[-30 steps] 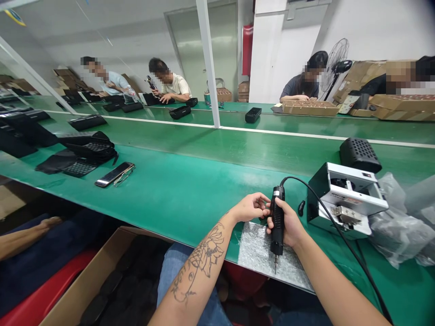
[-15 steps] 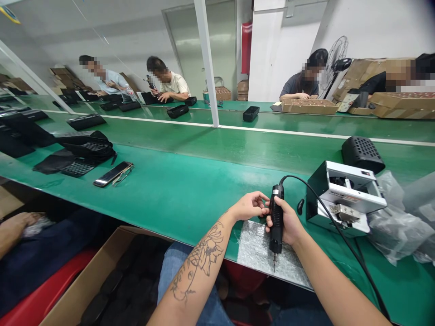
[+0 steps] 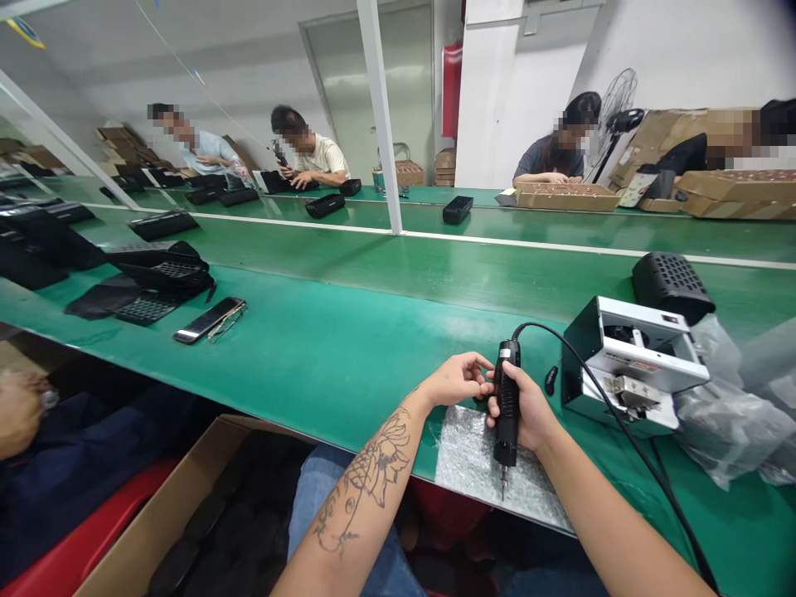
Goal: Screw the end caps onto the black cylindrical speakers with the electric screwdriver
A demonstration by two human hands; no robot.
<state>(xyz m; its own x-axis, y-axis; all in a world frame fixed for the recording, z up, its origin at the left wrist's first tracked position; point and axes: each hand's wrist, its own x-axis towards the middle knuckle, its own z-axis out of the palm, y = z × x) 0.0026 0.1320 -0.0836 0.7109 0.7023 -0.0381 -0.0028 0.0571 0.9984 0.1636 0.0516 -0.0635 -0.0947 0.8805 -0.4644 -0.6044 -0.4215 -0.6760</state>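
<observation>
Black cylindrical electric screwdriver [image 3: 508, 414]: long axis toward you, clamped in your right hand [image 3: 532, 410], left hand [image 3: 458, 380] just leftward, its fingers' hold unclear.

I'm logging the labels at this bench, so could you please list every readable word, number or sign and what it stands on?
No text can be read.
Screwdriver: pale label, too small.
Machine: front markings, too small.
Left forearm tattoo: any lettering unclear.
</observation>
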